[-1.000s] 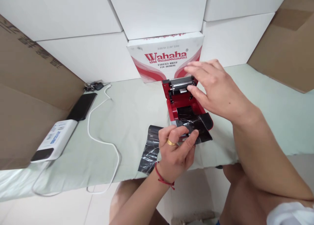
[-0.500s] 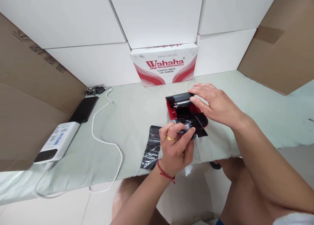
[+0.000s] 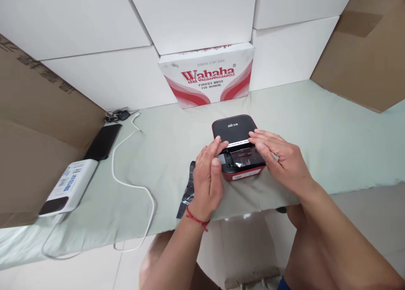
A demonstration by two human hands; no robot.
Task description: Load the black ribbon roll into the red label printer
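A small red and black box-shaped device (image 3: 234, 129) rests on the cloth, with pale lettering on its dark top and a white label strip across it. Shiny dark film (image 3: 247, 157) lies over its front part. My left hand (image 3: 209, 172) is at the device's left side, fingers stretched out and thumb raised, holding nothing. Over the right edge, my right hand (image 3: 280, 157) has its fingers extended and appears to touch the top; it is open too. A crumpled strip of black film (image 3: 188, 193) lies partly hidden behind my left hand.
A Wahaha carton (image 3: 209, 77) stands against white boxes (image 3: 196, 15) at the back. On the left are a white power bank (image 3: 71, 184) with a white cable (image 3: 115, 167), a black phone (image 3: 103, 142) and keys (image 3: 117, 115). Brown cardboard (image 3: 363, 49) flanks the right.
The device, with its inside and a roller showing before, now shows its lettered dark top. My left hand has let go of the film and moved left; my right hand has shifted slightly lower.
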